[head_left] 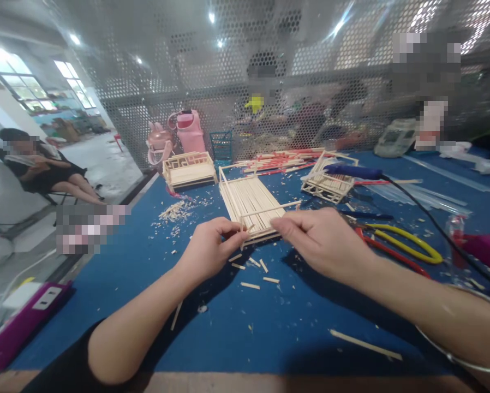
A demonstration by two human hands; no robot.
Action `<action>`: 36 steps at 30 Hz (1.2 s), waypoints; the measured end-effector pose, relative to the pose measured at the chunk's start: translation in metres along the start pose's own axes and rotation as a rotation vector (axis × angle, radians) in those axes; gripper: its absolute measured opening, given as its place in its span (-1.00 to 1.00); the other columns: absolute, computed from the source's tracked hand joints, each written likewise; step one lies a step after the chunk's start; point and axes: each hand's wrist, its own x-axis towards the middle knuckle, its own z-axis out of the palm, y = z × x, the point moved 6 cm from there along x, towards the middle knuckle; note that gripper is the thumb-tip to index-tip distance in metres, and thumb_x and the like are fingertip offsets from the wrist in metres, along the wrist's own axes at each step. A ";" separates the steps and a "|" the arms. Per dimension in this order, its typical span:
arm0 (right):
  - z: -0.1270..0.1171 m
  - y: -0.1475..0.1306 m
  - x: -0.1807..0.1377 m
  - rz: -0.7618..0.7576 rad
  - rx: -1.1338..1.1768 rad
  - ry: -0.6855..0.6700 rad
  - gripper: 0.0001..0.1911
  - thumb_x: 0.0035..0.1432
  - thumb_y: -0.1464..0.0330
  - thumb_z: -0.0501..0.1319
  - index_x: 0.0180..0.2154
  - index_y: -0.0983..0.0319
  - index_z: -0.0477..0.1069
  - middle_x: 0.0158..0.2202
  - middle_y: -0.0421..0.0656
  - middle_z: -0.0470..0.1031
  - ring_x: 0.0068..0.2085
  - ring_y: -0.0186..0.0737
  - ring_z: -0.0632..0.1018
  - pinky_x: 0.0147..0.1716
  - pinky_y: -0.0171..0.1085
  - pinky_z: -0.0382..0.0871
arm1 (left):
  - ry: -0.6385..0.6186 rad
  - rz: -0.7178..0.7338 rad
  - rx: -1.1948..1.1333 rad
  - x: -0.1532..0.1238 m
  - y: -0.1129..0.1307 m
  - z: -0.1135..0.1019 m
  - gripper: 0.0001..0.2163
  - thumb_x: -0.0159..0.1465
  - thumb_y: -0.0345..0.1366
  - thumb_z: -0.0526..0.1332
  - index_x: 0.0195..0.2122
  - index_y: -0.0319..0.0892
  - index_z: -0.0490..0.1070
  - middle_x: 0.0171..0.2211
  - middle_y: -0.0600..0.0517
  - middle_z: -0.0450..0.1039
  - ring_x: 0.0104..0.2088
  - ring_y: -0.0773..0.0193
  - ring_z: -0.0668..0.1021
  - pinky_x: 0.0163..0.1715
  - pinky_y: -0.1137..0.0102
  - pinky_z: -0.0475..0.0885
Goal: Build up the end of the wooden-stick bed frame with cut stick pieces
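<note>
View from the head camera, as I read it on my remote monitor. My left hand point(212, 245) is nearly closed: thumb and forefinger are pinched together on the near left corner of the stick frame point(249, 203), the other fingers curled under. My right hand point(315, 239) is likewise closed, its thumb and forefinger clamped on the thin cross rail at the frame's near right corner. The frame, a flat deck of pale sticks with a raised rail at each end, lies on the blue table mat point(228, 333) at centre, just ahead of both hands, its near edge between them.

Short offcuts point(254, 268) lie scattered on the mat below the hands. Right of the right hand lie yellow-handled pliers point(411, 244); beyond them a blue glue gun point(353, 171) rests on 1 small stick model point(326, 184). A 2nd model point(189, 169) stands far left of the frame.

Hard to make out: the fingertips cover both near corners, so I cannot tell whether a loose stick is held there. The right forearm is cut off at the picture's edge. Things behind the perforated screen point(269, 65) are blurred.
</note>
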 end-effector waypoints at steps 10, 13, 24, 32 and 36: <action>-0.104 -0.009 -0.021 -0.124 -0.274 0.757 -0.63 0.00 0.54 0.02 -0.15 0.13 0.34 0.03 -0.03 0.32 0.10 0.03 0.32 -0.01 -0.13 0.23 | 0.005 -0.026 -0.023 -0.001 0.000 -0.002 -0.84 0.16 -0.27 0.17 -0.47 -0.17 0.50 -0.40 -0.01 0.54 -0.38 0.29 0.52 -0.33 0.42 0.35; -0.068 -0.009 -0.012 -0.133 -0.120 0.473 -0.82 0.01 0.49 0.04 -0.40 0.16 0.37 -0.36 -0.12 0.48 -0.29 -0.16 0.50 -0.24 -0.22 0.35 | 0.015 -0.017 -0.017 -0.002 0.001 -0.003 -0.84 0.16 -0.26 0.17 -0.47 -0.16 0.50 -0.41 0.00 0.53 -0.40 0.29 0.51 -0.34 0.42 0.35; 0.019 0.001 -0.019 0.049 -0.252 -0.313 -0.50 0.07 -0.08 0.08 -0.49 0.23 0.41 -0.51 -0.14 0.47 -0.44 -0.20 0.43 -0.47 -0.29 0.11 | 0.002 -0.005 0.022 0.000 0.001 -0.003 -0.87 0.16 -0.30 0.19 -0.44 -0.14 0.52 -0.41 0.03 0.53 -0.37 0.26 0.53 -0.31 0.39 0.38; 0.037 0.000 -0.026 -0.014 -0.216 -0.490 -0.87 0.13 0.33 0.16 -0.40 0.23 0.41 -0.42 -0.14 0.51 -0.40 -0.21 0.46 -0.45 -0.29 0.15 | 0.001 0.005 0.022 0.000 0.001 -0.003 -0.85 0.18 -0.28 0.17 -0.42 -0.15 0.53 -0.40 0.02 0.53 -0.37 0.26 0.53 -0.32 0.40 0.36; 0.018 0.006 -0.022 0.077 -0.099 -0.376 -0.76 0.22 0.38 0.01 -0.41 0.22 0.40 -0.50 -0.20 0.46 -0.48 -0.32 0.40 -0.47 -0.34 0.16 | -0.012 -0.005 0.022 0.000 0.000 -0.002 -0.84 0.18 -0.27 0.18 -0.42 -0.17 0.52 -0.41 0.01 0.52 -0.39 0.27 0.52 -0.34 0.40 0.35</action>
